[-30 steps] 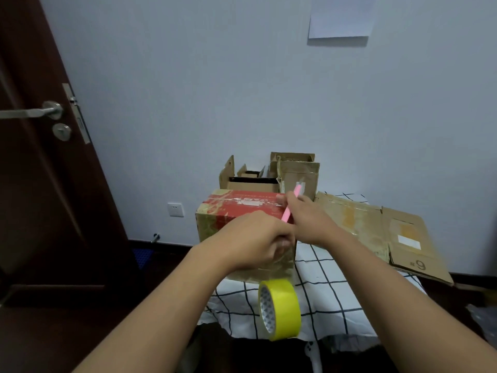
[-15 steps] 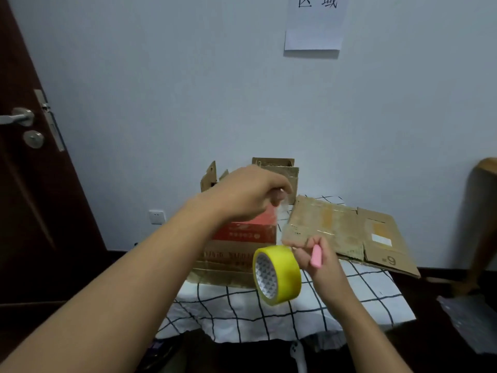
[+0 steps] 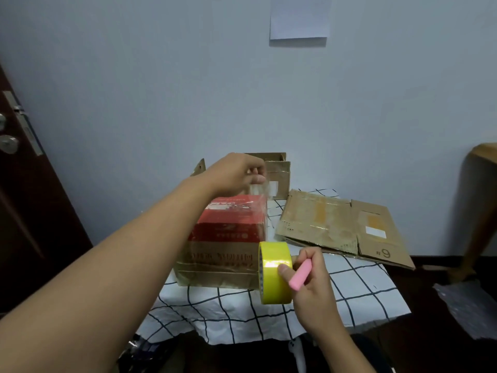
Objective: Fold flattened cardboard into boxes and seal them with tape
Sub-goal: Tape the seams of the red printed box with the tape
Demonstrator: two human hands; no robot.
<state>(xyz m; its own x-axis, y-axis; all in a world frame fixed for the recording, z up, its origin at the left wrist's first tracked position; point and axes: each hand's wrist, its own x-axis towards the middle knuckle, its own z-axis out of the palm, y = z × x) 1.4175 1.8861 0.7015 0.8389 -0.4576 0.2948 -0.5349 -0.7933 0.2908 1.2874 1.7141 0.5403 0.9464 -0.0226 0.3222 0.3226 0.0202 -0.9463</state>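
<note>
Right hand: the right hand (image 3: 309,281) sits low at the near edge of the table, fingers curled round a yellow tape roll (image 3: 274,273), thumb pressed on the roll's outer face; a pink cutter (image 3: 300,274) is tucked in the same grip.
Left hand: the left hand (image 3: 236,173) is raised above the far top edge of the box, thumb and fingers pinching the free end of a clear tape strip (image 3: 259,193).
Tape strip: it runs down from the left hand's pinch, along the right side of the box, toward the roll.
Box: a folded cardboard box (image 3: 226,240) with a red printed upper part stands on the checked tablecloth (image 3: 349,297), just left of the roll.
Change: half a second ago the roll hung a little further left with the cutter upright behind it; now the right hand has drawn closer to the camera and the cutter points down and to the left. One second ago both hands met at the box's top edge.
Flat cardboard: a flattened cardboard sheet (image 3: 347,227) marked "#9" lies on the cloth to the right of the box.
Behind: open cardboard boxes (image 3: 277,175) stand against the wall, partly hidden by the left hand.
Surroundings: a dark door (image 3: 24,200) at left, a sheet of paper (image 3: 298,20) on the wall above.
</note>
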